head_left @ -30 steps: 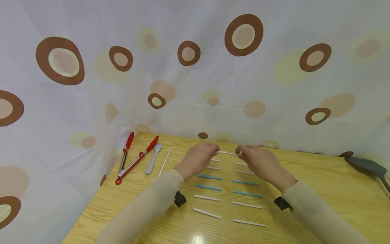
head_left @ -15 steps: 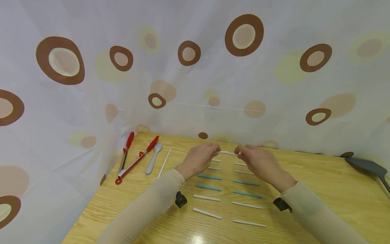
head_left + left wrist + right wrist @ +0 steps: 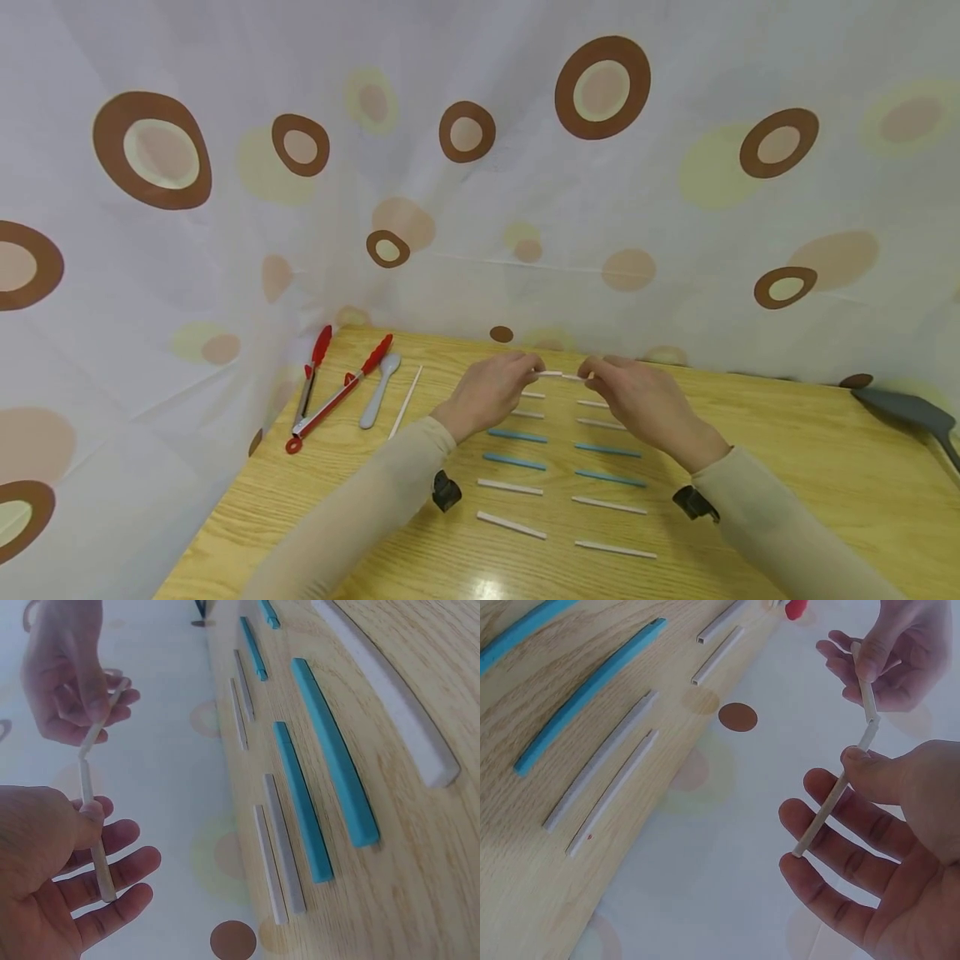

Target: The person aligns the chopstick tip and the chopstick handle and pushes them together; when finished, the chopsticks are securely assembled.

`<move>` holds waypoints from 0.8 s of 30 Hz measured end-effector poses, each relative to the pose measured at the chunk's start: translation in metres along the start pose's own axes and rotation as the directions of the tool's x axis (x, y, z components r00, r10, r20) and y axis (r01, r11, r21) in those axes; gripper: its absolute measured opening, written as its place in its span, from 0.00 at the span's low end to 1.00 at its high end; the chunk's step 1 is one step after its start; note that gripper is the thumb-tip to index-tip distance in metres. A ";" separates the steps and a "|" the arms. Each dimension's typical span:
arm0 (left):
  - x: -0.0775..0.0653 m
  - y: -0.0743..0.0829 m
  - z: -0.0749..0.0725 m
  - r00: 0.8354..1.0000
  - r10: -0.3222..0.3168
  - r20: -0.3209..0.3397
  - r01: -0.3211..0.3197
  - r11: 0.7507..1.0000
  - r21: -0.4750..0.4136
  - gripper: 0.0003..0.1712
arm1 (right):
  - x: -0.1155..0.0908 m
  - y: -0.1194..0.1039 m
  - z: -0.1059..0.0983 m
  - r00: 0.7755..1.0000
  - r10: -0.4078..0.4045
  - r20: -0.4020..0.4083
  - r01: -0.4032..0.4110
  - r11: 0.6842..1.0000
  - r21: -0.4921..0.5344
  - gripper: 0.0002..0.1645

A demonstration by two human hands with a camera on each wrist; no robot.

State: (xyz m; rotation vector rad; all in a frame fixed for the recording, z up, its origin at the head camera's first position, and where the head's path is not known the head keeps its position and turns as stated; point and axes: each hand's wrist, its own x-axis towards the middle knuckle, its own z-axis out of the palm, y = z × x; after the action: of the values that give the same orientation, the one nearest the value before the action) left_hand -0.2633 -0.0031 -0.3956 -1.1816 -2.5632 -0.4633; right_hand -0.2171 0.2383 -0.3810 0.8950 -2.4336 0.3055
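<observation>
My left hand pinches a white chopstick half between thumb and fingers, the other fingers spread below it. My right hand pinches a second white chopstick half the same way. The inner ends of the two pieces meet between the hands, at a slight angle in both wrist views. Below the hands, similar pieces lie on the table in two columns. Among them are a blue piece on the left, a blue piece on the right, and white pieces such as this one.
On the left of the wooden table lie red-handled tongs, a grey spoon and a long white chopstick. A dark grey spatula lies at the far right. A patterned curtain hangs behind the table's far edge.
A second ago a small gap stood between the two held pieces; their ends have come together. Over the last half second the hands have hardly moved.
</observation>
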 end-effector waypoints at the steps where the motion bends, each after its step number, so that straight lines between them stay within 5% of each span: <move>1: 0.000 0.000 0.000 1.000 0.002 -0.002 -0.002 1.000 -0.004 0.09 | 0.000 0.000 0.000 1.000 -0.003 -0.004 0.003 1.000 -0.001 0.11; 13: 0.001 0.000 -0.001 1.000 0.023 -0.014 -0.023 1.000 0.005 0.07 | -0.002 0.002 0.001 1.000 -0.020 -0.013 0.020 1.000 -0.024 0.12; 24: 0.001 0.004 -0.002 0.998 0.055 0.022 -0.058 0.984 0.170 0.10 | -0.002 -0.002 0.001 1.000 -0.004 0.015 0.005 0.999 -0.044 0.12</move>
State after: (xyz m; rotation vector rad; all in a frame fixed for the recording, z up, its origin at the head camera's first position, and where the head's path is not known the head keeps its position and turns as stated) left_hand -0.2603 -0.0009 -0.3924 -1.1980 -2.5182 -0.2163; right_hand -0.2147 0.2382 -0.3827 0.8871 -2.4419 0.2440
